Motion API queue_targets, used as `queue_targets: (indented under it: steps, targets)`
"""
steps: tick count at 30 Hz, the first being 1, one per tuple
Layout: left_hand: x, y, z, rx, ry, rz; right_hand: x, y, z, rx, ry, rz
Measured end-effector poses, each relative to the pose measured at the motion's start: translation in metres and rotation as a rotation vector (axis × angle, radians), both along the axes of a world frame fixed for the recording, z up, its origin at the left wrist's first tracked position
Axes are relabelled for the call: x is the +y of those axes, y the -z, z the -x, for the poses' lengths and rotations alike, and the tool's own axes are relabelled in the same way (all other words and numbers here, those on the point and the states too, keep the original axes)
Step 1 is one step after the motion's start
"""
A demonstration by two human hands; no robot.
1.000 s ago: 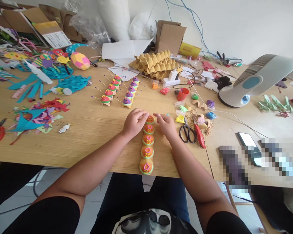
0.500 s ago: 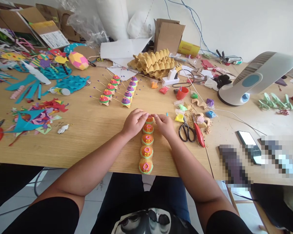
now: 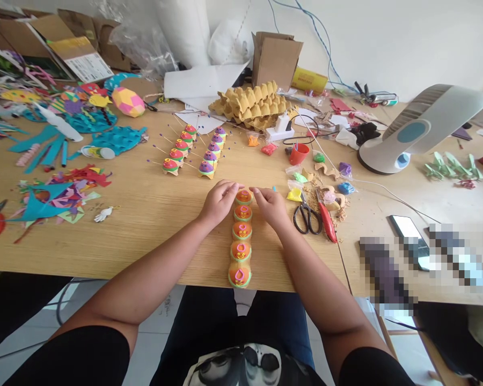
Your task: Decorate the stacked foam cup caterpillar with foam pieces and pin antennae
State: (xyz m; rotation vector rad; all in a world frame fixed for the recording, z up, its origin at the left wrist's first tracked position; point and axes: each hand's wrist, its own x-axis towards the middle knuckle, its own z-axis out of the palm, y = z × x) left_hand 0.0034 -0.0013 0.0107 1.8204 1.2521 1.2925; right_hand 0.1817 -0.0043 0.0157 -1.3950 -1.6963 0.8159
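A caterpillar made from a strip of egg-carton cups lies lengthwise in front of me, one end near the table's front edge. Its orange domes carry green rims, pink loops and small yellow details. At the far end, my left hand is just left of the last dome, thumb and forefinger pressed together. Across from it, my right hand has its fingers curled and its thumb against them. Anything between the fingertips of either hand is too small to make out. The fingertips of the two hands are a little apart.
Red caterpillars and purple caterpillars with pin-like feelers stand farther back. Right of my hands lie black scissors, a red cutter and small clay bags. A white fan stands farther right; paper scraps lie left.
My hands have moved slightly apart at the far end of the caterpillar, so its last dome shows more fully. The caterpillar keeps its place on the table.
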Motion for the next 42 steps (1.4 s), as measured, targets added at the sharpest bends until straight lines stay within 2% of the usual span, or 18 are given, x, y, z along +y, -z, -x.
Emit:
queue_targets:
  steps: [3, 7, 12, 15, 18, 27, 32, 35, 42]
  targets:
    - [0.002, 0.004, 0.0, -0.093, -0.011, 0.111, 0.002, 0.002, -0.002, 0.001, 0.0, -0.001]
    - [0.005, 0.008, 0.004, -0.25, -0.09, 0.249, 0.003, 0.001, -0.007, -0.114, 0.012, 0.058]
    - [0.0, 0.006, 0.009, -0.09, -0.118, 0.251, -0.005, -0.009, -0.011, -0.292, -0.016, 0.131]
    - [-0.005, 0.005, 0.008, 0.007, -0.097, 0.251, -0.009, -0.012, -0.01, -0.303, -0.049, 0.184]
    - [-0.008, 0.006, 0.007, 0.018, -0.079, 0.278, -0.009, -0.009, -0.009, -0.276, -0.07, 0.21]
    - [0.002, 0.004, 0.003, -0.396, -0.11, 0.473, 0.0, 0.004, -0.01, -0.017, -0.007, 0.234]
    - [0.007, 0.007, 0.002, -0.556, -0.06, 0.513, 0.005, 0.007, -0.01, 0.08, -0.013, 0.221]
    - [0.009, 0.01, 0.002, -0.56, -0.062, 0.497, 0.006, 0.01, -0.012, 0.073, -0.02, 0.205]
    - [0.01, 0.012, 0.004, -0.4, -0.103, 0.328, 0.005, 0.007, -0.017, -0.148, 0.043, 0.109]
